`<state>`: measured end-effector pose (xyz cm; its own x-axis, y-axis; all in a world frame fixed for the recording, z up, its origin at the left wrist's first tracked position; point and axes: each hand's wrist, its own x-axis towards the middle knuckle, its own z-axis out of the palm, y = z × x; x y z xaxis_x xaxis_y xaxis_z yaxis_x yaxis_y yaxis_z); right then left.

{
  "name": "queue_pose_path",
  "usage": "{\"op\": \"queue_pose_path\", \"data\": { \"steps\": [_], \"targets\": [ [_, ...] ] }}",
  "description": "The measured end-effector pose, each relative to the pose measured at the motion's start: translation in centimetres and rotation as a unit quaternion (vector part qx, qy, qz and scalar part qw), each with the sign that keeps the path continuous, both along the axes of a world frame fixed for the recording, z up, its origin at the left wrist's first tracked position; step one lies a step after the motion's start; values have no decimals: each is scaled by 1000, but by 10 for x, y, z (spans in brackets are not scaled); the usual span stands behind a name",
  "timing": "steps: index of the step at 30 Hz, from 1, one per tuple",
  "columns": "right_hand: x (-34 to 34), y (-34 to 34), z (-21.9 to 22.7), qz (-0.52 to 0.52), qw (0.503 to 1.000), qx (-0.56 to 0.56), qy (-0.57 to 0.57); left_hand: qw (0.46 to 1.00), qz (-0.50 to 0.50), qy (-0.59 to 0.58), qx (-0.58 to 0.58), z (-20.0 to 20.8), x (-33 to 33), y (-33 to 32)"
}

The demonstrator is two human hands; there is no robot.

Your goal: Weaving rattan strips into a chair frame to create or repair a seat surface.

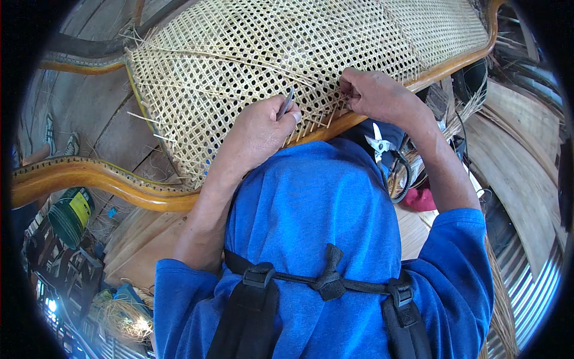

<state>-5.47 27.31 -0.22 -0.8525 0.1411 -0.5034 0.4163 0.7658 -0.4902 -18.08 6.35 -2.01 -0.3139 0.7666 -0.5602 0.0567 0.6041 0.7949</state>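
Observation:
A woven cane panel (pixel 239 60) of pale strips stretches across a varnished wooden frame (pixel 439 73) in front of me. My left hand (pixel 257 131) rests over its near edge, fingers closed around a small metal tool with a narrow, pointed end (pixel 286 104). To its right, my right hand (pixel 379 96) is bent over the weave by the near rail, thumb and fingers pinched together. Whatever lies between those fingertips is hidden. Loose cane ends (pixel 314 122) stick out along the rail between both hands.
Pruning shears (pixel 378 143) with pale blades lie beside my right forearm, near a red cloth (pixel 420 200). A curved wooden frame arm (pixel 107 182) reaches left, above a green container (pixel 73 216). Loose fibre bundles (pixel 122 317) lie lower left; thin wooden sheets (pixel 508 167) are at right.

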Motion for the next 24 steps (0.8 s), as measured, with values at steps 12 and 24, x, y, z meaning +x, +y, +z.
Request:
{"op": "queue_pose_path", "data": {
  "steps": [12,24],
  "targets": [
    [3,-2,-1,-35,999,-35,-2,997,19,-67,-24,2,-2,2],
    [21,8,-8,-77,990,-65,98,995,46,-73,-45,9,8,9]
  ]
}}
